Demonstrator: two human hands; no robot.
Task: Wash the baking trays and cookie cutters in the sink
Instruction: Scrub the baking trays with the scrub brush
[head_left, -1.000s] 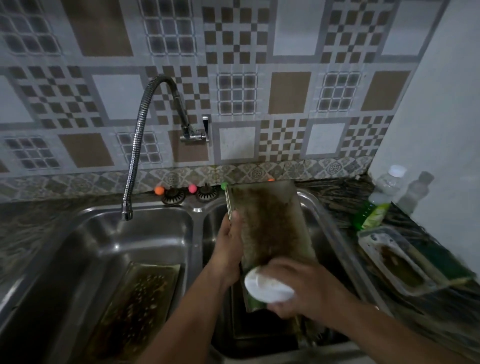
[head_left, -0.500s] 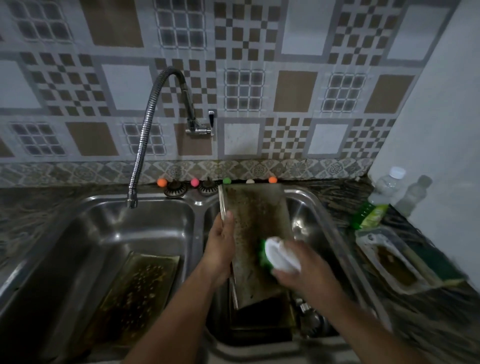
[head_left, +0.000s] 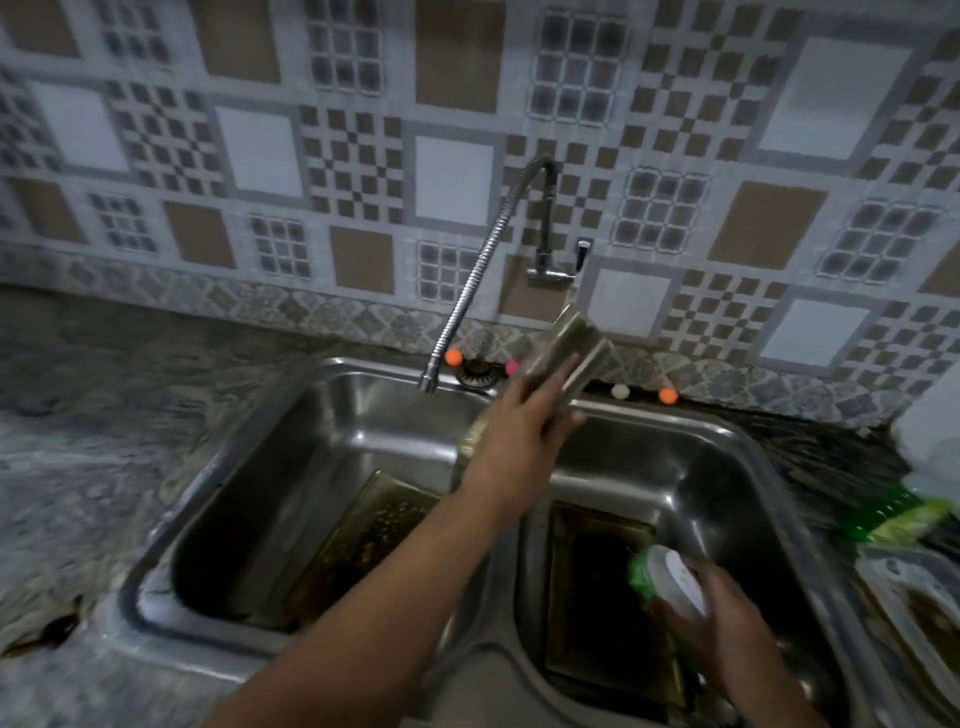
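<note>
Three baking trays (head_left: 563, 345), two sink (head_left: 363, 374) basins

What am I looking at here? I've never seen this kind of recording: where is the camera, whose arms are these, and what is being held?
There is no machine: a person wears one wide-angle camera on the head, which looks down at their own two hands over a steel double sink. The left hand grips a metal baking tray, lifted and tilted near the flexible tap. The right hand holds a white-and-green scrubber low in the right basin. Another dirty tray lies in the left basin, and a dark one in the right basin. A green-labelled bottle stands on the counter at right, blurred.
</note>
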